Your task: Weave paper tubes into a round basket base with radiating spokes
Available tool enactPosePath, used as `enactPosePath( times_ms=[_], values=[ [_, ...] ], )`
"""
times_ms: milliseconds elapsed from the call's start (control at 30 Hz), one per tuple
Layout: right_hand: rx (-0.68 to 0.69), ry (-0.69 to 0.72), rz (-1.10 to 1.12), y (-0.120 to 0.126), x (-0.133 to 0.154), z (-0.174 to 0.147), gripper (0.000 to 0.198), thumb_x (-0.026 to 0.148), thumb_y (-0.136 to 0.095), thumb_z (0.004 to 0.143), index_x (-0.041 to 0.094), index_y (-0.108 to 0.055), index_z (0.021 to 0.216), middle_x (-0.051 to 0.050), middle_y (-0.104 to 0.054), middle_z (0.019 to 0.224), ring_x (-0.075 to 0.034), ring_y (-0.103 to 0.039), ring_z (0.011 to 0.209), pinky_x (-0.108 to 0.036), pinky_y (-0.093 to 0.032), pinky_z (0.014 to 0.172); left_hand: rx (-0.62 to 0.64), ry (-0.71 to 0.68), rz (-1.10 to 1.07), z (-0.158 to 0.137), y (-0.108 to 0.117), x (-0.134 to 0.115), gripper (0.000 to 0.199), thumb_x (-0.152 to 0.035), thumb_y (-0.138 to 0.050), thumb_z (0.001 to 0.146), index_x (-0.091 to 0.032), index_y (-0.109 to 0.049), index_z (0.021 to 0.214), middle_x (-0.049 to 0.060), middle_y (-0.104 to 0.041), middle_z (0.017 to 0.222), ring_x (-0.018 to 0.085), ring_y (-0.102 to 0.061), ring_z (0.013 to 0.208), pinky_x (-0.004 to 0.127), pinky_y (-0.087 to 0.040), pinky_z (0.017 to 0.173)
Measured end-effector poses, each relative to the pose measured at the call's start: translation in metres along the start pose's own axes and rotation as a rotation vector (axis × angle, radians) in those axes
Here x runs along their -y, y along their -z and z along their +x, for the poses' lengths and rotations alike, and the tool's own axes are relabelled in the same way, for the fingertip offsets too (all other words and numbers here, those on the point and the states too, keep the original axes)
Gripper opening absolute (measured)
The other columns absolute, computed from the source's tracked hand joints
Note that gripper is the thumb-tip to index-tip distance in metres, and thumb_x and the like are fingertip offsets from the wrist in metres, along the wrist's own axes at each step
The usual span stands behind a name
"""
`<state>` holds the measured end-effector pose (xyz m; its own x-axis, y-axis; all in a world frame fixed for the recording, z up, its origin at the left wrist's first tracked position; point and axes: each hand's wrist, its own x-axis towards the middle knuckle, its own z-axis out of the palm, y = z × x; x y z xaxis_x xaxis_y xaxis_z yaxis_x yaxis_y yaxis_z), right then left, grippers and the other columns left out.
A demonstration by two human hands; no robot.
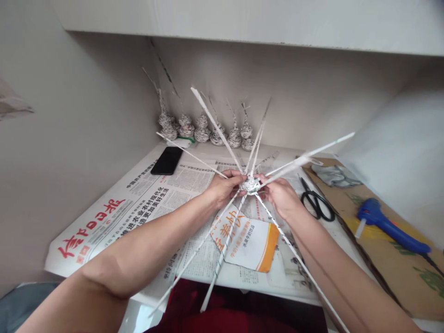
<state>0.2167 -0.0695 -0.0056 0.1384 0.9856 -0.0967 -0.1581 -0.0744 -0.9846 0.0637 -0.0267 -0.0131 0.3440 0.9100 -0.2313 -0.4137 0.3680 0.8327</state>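
Observation:
Between my two hands is a small woven piece of rolled paper (251, 185), with several long paper strips fanning out from its centre in all directions. My left hand (227, 187) pinches its left edge, thumb on top. On the right side, my right hand (275, 192) grips the rim, its fingers partly hidden behind the strips. The piece is held above the newspaper (187, 185). Below it lies a white and orange printed card (248, 245).
Several woven paper gourds (202, 129) stand along the back wall. A black phone (167, 160) lies at left. Black scissors (317, 203) are right of my right hand. Farther right, a blue glue gun (391, 226) and a grey cloth (335, 175) lie on cardboard (385, 273).

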Motion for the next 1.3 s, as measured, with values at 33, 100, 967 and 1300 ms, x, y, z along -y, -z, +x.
enactPosePath(
  times_ms=[33, 100, 967, 1300],
  values=[
    [0.026, -0.017, 0.025, -0.001, 0.001, 0.000, 0.042, 0.053, -0.073, 0.065, 0.015, -0.071, 0.083, -0.004, -0.068, 0.072, -0.013, -0.055, 0.056, -0.023, -0.042, 0.047, -0.010, -0.007, -0.007, 0.000, 0.000, 0.000, 0.017, -0.008, -0.073, 0.067, -0.013, -0.058, 0.072, 0.000, -0.062, 0.063, 0.010, -0.057, 0.048, 0.024, -0.053, 0.046],
    [0.088, -0.039, 0.053, -0.001, 0.003, -0.002, 0.048, 0.060, -0.065, 0.072, 0.016, -0.072, 0.090, -0.007, -0.070, 0.082, -0.014, -0.058, 0.063, -0.024, -0.044, 0.050, -0.026, -0.017, -0.020, 0.000, 0.000, -0.002, 0.016, -0.008, -0.072, 0.068, -0.013, -0.058, 0.071, 0.000, -0.062, 0.062, 0.010, -0.056, 0.047, 0.023, -0.053, 0.045],
    [-0.178, 0.126, 0.081, -0.018, -0.022, -0.005, 0.039, 0.041, -0.082, 0.059, 0.019, -0.070, 0.090, -0.001, -0.068, 0.074, -0.012, -0.057, 0.055, -0.025, -0.044, 0.047, 0.078, 0.002, 0.006, -0.002, 0.001, 0.000, 0.016, -0.008, -0.074, 0.066, -0.012, -0.059, 0.069, 0.001, -0.063, 0.066, 0.011, -0.059, 0.054, 0.027, -0.057, 0.049],
    [-0.118, 0.169, 0.071, -0.016, -0.025, -0.004, 0.031, 0.042, -0.079, 0.065, 0.016, -0.070, 0.079, 0.000, -0.064, 0.064, -0.013, -0.057, 0.057, -0.027, -0.046, 0.055, 0.163, 0.098, 0.075, -0.001, 0.004, 0.000, 0.017, -0.010, -0.076, 0.066, -0.011, -0.062, 0.076, 0.004, -0.064, 0.071, 0.012, -0.061, 0.058, 0.029, -0.058, 0.054]
  ],
)
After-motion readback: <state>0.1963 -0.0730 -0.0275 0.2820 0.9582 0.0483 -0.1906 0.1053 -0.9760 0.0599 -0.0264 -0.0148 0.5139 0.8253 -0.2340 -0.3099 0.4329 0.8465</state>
